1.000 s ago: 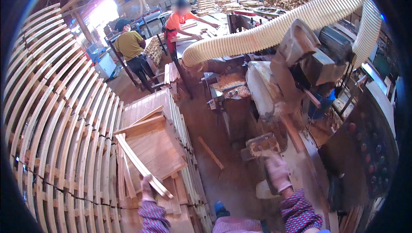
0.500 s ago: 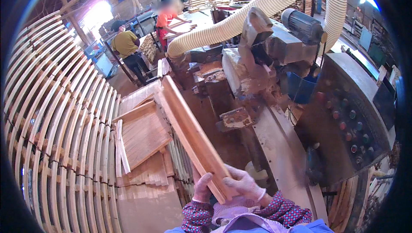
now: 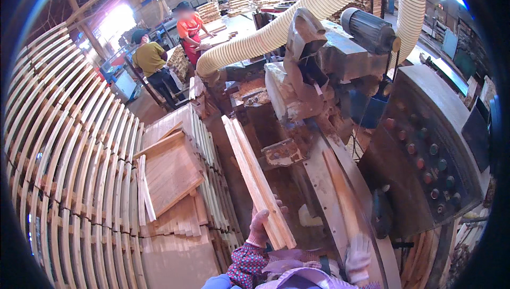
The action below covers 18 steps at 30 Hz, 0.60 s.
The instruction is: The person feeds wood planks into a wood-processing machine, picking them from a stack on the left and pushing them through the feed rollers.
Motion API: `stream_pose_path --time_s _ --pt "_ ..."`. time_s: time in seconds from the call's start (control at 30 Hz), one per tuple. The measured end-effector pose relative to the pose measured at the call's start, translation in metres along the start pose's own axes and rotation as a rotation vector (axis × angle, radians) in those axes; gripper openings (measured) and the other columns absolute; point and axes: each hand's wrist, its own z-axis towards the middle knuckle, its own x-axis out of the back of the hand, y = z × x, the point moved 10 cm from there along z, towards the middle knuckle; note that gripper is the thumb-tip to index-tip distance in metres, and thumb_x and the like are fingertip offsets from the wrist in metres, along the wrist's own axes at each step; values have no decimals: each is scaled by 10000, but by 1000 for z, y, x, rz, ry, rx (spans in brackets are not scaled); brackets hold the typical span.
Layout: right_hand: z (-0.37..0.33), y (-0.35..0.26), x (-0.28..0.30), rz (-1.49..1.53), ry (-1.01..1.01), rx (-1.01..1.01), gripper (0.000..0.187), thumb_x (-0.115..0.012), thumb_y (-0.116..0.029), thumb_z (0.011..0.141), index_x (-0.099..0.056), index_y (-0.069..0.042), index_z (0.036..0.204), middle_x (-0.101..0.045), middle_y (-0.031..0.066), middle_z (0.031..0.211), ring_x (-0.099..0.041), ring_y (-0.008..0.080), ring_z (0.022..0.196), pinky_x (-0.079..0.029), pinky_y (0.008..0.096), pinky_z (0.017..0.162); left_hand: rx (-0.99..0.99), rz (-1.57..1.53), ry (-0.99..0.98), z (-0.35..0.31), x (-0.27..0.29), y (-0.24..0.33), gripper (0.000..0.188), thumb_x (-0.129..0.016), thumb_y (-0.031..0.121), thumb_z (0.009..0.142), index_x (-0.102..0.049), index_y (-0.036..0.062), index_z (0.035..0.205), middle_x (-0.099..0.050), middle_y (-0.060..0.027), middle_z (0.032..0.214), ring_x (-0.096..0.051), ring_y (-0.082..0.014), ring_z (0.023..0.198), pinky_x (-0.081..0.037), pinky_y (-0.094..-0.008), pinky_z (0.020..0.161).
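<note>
My left hand, in a pale knit glove, is closed around the lower part of a few long wooden strips lying side by side. They tilt up and away to the left, above the gap beside the machine. On the machine's metal bed at right lies a single wooden strip, its far end toward the cutter housing. My right hand, also gloved and a little blurred, lies with fingers stretched out at the near end of that strip.
Stacked boards stand left of the gap, beside a tall slatted wooden rack. A control panel with several buttons is at right. A ribbed hose and a motor sit above the machine. Two people work farther back.
My right hand has let go of the held wood and moved right to the machine bed, where a strip now lies. The strips in my left hand have swung right.
</note>
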Motion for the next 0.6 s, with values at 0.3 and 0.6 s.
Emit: stream_pose_path --time_s 0.3,0.6 --pt "278 16 -103 30 42 105 511 -510 -149 934 -469 -3 1422 -488 177 1464 -501 415 1274 -367 480 1125 -69 274 10 23 -8 32 835 -765 337 701 -398 52 1394 -556 -101 1177 -604 -251 1087 -526 -460 981" --pt "187 -209 -4 1559 -414 10 663 -586 -201 979 -297 -5 1542 -424 108 1506 -462 178 1314 -388 318 1093 -6 308 13 2 5 3 969 -737 233 704 -248 127 1533 -504 -127 1322 -563 -287 1181 -533 -424 960"
